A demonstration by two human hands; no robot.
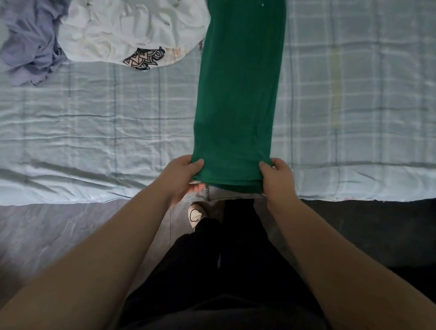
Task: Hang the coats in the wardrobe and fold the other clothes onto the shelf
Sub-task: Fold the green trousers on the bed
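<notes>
A green garment (238, 89) lies folded into a long narrow strip on the bed, running from the near edge away to the top of the view. My left hand (183, 178) pinches its near left corner, thumb on top. At the near right corner my right hand (278, 181) grips the same hem. A crumpled white garment with a black print (123, 24) and a bunched lavender garment (31, 33) lie at the far left of the bed.
The bed is covered by a pale blue checked sheet (356, 96), its near edge running across the view. Below it are grey floor (41, 235), my dark-trousered legs and a white shoe (196, 213). A dark area (386, 226) lies at the right.
</notes>
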